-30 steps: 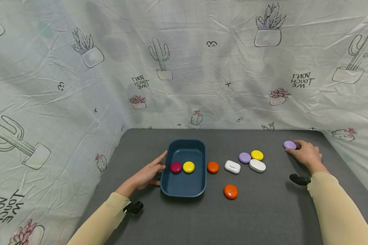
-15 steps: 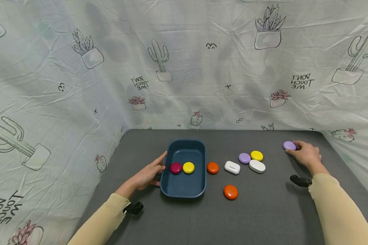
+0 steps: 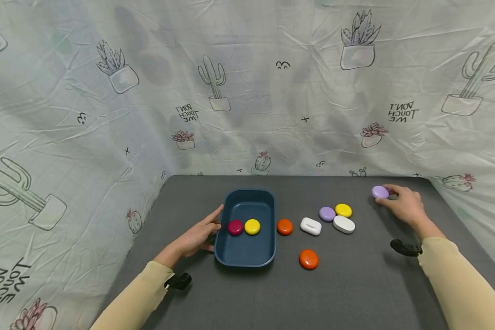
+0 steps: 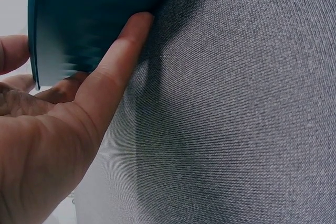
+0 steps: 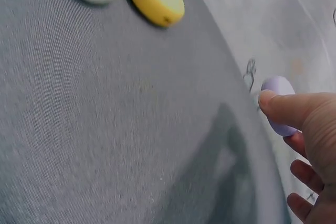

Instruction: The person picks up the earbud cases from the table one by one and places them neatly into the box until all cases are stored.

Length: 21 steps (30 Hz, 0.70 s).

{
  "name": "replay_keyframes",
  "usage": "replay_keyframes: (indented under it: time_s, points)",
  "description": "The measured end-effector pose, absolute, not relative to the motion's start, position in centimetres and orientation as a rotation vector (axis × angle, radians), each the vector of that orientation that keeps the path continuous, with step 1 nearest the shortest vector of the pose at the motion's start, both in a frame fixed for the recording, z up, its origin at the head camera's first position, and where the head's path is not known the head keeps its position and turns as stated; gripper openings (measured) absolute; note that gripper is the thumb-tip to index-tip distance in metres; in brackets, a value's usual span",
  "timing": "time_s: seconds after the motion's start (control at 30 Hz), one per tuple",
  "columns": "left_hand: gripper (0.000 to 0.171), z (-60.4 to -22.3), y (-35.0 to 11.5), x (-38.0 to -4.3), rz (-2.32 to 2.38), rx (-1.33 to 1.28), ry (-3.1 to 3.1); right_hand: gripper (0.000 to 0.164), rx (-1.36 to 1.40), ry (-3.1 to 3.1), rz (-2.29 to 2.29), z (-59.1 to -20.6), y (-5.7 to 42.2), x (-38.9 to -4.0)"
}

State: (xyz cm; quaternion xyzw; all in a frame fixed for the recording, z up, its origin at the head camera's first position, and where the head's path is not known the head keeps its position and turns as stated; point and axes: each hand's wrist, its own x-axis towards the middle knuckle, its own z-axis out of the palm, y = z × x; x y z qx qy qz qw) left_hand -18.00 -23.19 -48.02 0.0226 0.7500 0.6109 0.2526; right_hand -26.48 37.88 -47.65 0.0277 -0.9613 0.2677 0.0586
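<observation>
At the far right, my right hand (image 3: 405, 204) pinches a smooth purple disc (image 3: 380, 192) between thumb and fingers. In the right wrist view the disc (image 5: 281, 106) is held up above the table, and its shadow falls apart from it. My left hand (image 3: 196, 237) rests against the left side of a dark blue tray (image 3: 245, 256), fingers extended. The left wrist view has the thumb (image 4: 107, 69) lying along the tray's outer wall (image 4: 105, 9), with other fingertips at the rim. A dark red disc (image 3: 235, 227) and a yellow disc (image 3: 252, 227) lie inside the tray.
Right of the tray are two orange discs, one close beside it (image 3: 284, 227) and one nearer me (image 3: 309, 259). A white rounded block (image 3: 311, 226), another purple disc (image 3: 327, 214), a yellow disc (image 3: 343, 210) and a white oval piece (image 3: 344, 224) lie mid-right. A patterned curtain (image 3: 247, 91) hangs behind.
My right hand has lifted the purple disc off the table and moved it slightly left. The left hand and the tray keep their places.
</observation>
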Motion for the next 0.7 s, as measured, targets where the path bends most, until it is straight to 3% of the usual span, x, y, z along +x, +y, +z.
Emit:
replay_keyframes:
  time_s: [0.7]
  points:
    - [0.064, -48.1, -23.4, -17.8, 1.649, 0.048, 2.052, 0.051, 0.585, -2.719, 0.993, -43.6, 29.0, -25.4]
